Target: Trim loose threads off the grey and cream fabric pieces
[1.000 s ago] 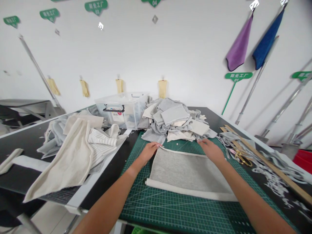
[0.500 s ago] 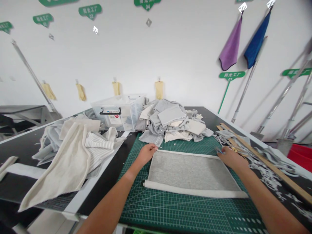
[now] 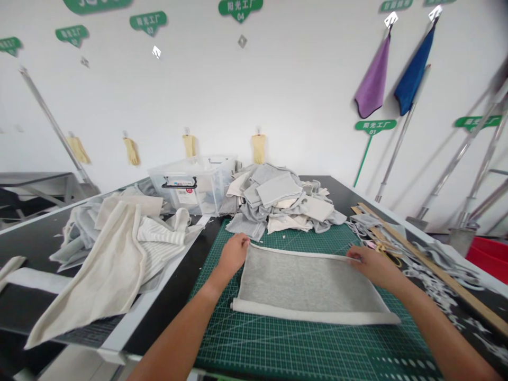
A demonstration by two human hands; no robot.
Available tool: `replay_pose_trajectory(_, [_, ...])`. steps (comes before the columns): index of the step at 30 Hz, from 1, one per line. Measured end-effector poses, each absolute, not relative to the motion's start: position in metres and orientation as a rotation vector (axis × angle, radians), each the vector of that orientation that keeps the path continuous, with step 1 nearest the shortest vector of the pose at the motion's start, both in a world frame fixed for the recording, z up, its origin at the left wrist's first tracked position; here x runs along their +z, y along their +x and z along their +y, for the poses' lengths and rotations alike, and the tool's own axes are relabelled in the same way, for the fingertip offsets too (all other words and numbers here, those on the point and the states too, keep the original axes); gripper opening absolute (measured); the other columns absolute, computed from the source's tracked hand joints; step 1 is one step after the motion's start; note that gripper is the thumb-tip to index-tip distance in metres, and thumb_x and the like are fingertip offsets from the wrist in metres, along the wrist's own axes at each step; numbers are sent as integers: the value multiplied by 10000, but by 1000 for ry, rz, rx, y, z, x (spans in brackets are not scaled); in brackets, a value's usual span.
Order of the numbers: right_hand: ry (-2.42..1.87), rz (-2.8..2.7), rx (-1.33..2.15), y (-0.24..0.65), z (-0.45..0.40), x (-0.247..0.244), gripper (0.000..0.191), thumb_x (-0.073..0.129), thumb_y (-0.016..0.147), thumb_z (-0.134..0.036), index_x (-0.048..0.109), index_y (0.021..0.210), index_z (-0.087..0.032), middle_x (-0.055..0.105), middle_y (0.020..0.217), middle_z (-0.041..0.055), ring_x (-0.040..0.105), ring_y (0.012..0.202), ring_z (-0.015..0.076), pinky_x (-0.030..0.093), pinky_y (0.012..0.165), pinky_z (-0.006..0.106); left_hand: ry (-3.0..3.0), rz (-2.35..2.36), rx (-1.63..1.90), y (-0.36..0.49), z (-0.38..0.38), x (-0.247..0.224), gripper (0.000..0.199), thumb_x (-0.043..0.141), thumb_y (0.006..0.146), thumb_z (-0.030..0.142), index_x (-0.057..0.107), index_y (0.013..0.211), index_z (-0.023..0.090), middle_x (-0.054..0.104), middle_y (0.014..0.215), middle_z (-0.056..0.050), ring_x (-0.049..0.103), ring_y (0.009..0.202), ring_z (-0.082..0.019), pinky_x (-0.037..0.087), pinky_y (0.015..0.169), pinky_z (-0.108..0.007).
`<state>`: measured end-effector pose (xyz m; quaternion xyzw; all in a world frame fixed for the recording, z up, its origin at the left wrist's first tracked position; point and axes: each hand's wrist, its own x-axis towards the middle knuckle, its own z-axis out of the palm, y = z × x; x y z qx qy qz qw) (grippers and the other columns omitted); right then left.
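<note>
A grey fabric panel point(image 3: 309, 283) with pale rolled edges at top and bottom lies on the green cutting mat point(image 3: 293, 346). My left hand point(image 3: 235, 254) pinches its far left corner. At the far right corner, my right hand point(image 3: 369, 262) has its fingers closed on the edge of the same panel. The panel's near edge rests on the mat, its pale strip curling slightly at the left end.
Behind the mat rises a heap of grey and cream cloth pieces point(image 3: 278, 190), beside a clear plastic bin point(image 3: 210, 185). More cloth point(image 3: 107, 264) lies at left. Along the right are a wooden strip point(image 3: 444, 278) and white scraps point(image 3: 431, 288).
Both hands have shifted slightly left with the panel's far edge. My right hand has moved inward and now pinches the corner; the blue-grey thing seen at its fingertips is hardly visible.
</note>
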<state>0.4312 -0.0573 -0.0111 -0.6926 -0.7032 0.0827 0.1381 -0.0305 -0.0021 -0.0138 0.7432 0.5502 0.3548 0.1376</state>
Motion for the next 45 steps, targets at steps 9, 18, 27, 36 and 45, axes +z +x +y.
replay_pose_trajectory(9, [-1529,-1907,690,352,-99,61,421,495,926,-627,681,1006,-257,706,911,42,647,860,219,493,743,297,2304,1063,1065,10,-52,33,193,569,923,233,629,1106,226,661,1059,-75,613,1015,-234,453,925,-348])
replay_pose_trajectory(18, [-1256,-1834,1058,269,-133,93,380,552,912,-624,662,978,-266,687,919,33,627,846,194,499,712,274,2486,847,987,57,-109,61,211,591,939,285,597,1145,242,651,1103,-68,576,1064,-253,436,944,-380])
replay_pose_trajectory(27, [-1209,-1878,967,273,-129,76,343,631,900,-544,632,1011,-219,630,927,29,583,860,185,460,723,259,2113,918,1014,54,-111,65,122,495,971,250,573,1061,229,679,934,-14,632,850,-175,439,763,-274])
replay_pose_trajectory(36, [-1299,-1999,803,265,-149,87,295,494,1002,-502,622,992,-236,553,802,-17,500,751,144,372,666,240,2152,885,762,49,-124,74,148,485,989,332,571,969,213,634,844,22,575,776,-139,375,673,-232])
replay_pose_trajectory(45, [-1372,-1947,747,266,-144,74,401,478,989,-565,531,820,-205,460,703,-34,429,663,125,304,577,227,2153,956,1002,62,-128,72,115,499,967,246,601,942,200,641,903,-7,578,840,-149,399,768,-255])
